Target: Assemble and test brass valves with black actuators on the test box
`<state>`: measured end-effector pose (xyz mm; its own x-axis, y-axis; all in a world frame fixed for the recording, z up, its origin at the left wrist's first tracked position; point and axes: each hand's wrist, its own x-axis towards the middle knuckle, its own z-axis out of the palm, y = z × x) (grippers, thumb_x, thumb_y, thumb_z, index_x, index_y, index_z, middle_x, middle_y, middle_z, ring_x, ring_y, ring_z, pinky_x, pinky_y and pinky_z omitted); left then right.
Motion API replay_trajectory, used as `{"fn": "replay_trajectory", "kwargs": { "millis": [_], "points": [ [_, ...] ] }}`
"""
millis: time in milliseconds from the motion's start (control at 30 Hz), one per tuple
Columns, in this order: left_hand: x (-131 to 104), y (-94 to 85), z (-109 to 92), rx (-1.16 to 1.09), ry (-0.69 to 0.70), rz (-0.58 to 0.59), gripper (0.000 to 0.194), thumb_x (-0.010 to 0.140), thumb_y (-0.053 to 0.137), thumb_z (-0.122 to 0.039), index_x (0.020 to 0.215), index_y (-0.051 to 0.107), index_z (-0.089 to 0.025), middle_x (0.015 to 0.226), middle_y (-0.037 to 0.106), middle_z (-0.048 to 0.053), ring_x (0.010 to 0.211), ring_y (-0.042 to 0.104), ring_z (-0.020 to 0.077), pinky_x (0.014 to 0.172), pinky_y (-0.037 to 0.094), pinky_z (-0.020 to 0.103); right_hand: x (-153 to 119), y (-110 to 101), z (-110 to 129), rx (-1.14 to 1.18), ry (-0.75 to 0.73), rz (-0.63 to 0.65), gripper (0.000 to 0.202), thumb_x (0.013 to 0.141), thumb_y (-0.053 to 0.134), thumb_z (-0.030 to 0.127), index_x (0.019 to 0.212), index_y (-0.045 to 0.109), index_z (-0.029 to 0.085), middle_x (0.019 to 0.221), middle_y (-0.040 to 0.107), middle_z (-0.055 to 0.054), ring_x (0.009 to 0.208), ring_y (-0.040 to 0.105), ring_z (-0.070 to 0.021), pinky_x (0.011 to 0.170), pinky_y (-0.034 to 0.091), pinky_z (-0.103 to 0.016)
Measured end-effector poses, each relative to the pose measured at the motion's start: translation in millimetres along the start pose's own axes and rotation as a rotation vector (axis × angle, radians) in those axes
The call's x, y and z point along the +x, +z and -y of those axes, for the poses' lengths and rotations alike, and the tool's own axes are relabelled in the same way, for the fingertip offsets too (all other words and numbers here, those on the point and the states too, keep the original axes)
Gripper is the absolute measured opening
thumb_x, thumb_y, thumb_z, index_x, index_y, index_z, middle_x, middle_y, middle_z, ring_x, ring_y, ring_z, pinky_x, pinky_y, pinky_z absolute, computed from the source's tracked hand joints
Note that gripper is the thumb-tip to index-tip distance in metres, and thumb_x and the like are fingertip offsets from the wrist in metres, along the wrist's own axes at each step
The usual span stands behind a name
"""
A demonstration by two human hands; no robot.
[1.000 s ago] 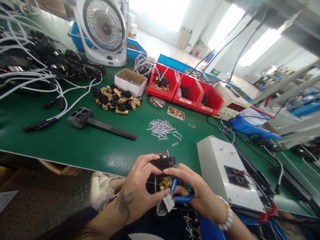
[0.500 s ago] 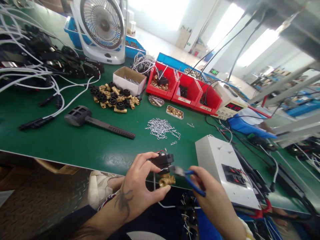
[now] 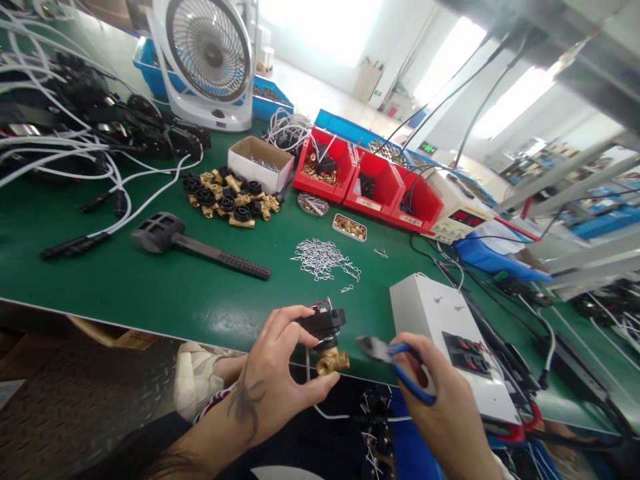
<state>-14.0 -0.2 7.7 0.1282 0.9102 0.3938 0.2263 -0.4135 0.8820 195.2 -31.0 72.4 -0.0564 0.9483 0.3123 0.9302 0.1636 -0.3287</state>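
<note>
My left hand grips a small valve with a brass body below and a black housing on top, at the table's front edge. Its thumb presses under the brass while the fingers hold the black part. A white cable hangs from the valve. In my right hand are blue-handled cutting pliers, their jaws pointing left, a little apart from the valve. Beyond the valve lies a heap of silver R-shaped spring clips, with a single clip nearer to me.
A black mallet lies left, near brass fittings with black caps. Red bins, a white carton and a fan stand behind. A grey box with terminals stands right, close to my right hand.
The pliers in my right hand have moved away from the valve, to the right. My left hand keeps the valve in nearly the same place.
</note>
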Motion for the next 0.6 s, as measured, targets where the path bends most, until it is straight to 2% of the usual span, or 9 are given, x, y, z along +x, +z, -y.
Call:
{"fn": "replay_trajectory", "kwargs": {
  "millis": [100,133,233,267,300,433,467,500,600],
  "points": [
    [-0.1,-0.4,0.9,-0.004,0.002,-0.001,0.028,0.068,0.075,-0.016,0.087,0.055,-0.023,0.121,0.059,0.007,0.111,0.058,0.0267,0.095,0.053,0.05,-1.0,0.4,-1.2,0.009,0.103,-0.27,0.005,0.091,0.051,0.023,0.094,0.055,0.022,0.077,0.064,-0.001,0.064,0.063,-0.0157,0.057,0.05,-0.025],
    [0.0,-0.4,1.2,-0.001,0.005,-0.005,0.029,0.068,0.075,-0.016,0.087,0.055,-0.023,0.121,0.059,0.007,0.111,0.058,0.0267,0.095,0.053,0.05,-1.5,2.0,-2.0,-0.01,0.086,-0.24,0.006,0.091,0.05,0.021,0.093,0.055,0.022,0.076,0.064,-0.002,0.063,0.063,-0.0163,0.056,0.05,-0.026],
    [0.2,-0.1,1.7,0.023,0.011,-0.016,0.028,0.067,0.076,-0.017,0.086,0.056,-0.023,0.12,0.059,0.007,0.11,0.059,0.0278,0.094,0.054,0.051,-1.5,5.4,-3.8,-0.08,-0.063,0.111,0.015,0.088,0.045,0.015,0.09,0.058,0.022,0.07,0.066,-0.002,0.056,0.063,-0.0177,0.049,0.047,-0.027],
    [0.1,0.1,1.7,0.029,0.009,-0.017,0.028,0.067,0.076,-0.017,0.086,0.056,-0.023,0.12,0.059,0.007,0.11,0.059,0.0282,0.094,0.054,0.052,-0.9,4.4,-3.7,-0.087,-0.084,0.171,0.017,0.088,0.044,0.014,0.09,0.059,0.022,0.07,0.066,-0.002,0.055,0.063,-0.0178,0.049,0.046,-0.027],
    [0.0,0.2,1.7,0.03,0.006,-0.015,0.028,0.067,0.075,-0.018,0.086,0.055,-0.023,0.12,0.059,0.008,0.11,0.059,0.0284,0.093,0.054,0.052,-0.3,2.4,-3.2,-0.081,-0.072,0.153,0.016,0.089,0.045,0.015,0.091,0.059,0.022,0.069,0.066,-0.002,0.055,0.063,-0.0174,0.049,0.046,-0.026],
    [-0.3,0.5,1.1,0.015,0.004,-0.006,0.029,0.068,0.076,-0.017,0.086,0.055,-0.024,0.121,0.06,0.007,0.11,0.059,0.028,0.094,0.054,0.053,1.9,-5.2,-0.3,-0.017,0.079,-0.25,0.005,0.091,0.051,0.021,0.094,0.055,0.024,0.072,0.062,0.0,0.055,0.058,-0.0141,0.052,0.046,-0.024],
    [-0.2,0.6,1.0,0.016,0.006,-0.011,0.029,0.067,0.076,-0.017,0.086,0.055,-0.024,0.12,0.06,0.007,0.11,0.059,0.028,0.094,0.054,0.053,2.4,-4.7,-0.3,-0.028,0.072,-0.261,0.006,0.09,0.051,0.02,0.093,0.054,0.024,0.072,0.062,0.0,0.055,0.058,-0.014,0.051,0.046,-0.024],
    [-0.1,0.6,1.0,0.019,0.009,-0.015,0.03,0.067,0.076,-0.017,0.086,0.055,-0.024,0.12,0.06,0.007,0.11,0.059,0.0282,0.094,0.054,0.053,3.0,-3.3,-0.9,-0.053,0.039,-0.199,0.009,0.088,0.05,0.017,0.092,0.054,0.024,0.072,0.062,0.0,0.054,0.058,-0.0145,0.051,0.045,-0.024],
    [0.4,0.8,1.2,0.029,0.012,-0.021,0.03,0.066,0.076,-0.017,0.086,0.054,-0.024,0.12,0.059,0.007,0.109,0.059,0.0282,0.094,0.054,0.052,5.5,0.4,-3.9,-0.129,-0.112,0.145,0.021,0.084,0.042,0.01,0.09,0.058,0.023,0.07,0.065,-0.002,0.055,0.062,-0.0176,0.05,0.045,-0.027]
  ]
}}
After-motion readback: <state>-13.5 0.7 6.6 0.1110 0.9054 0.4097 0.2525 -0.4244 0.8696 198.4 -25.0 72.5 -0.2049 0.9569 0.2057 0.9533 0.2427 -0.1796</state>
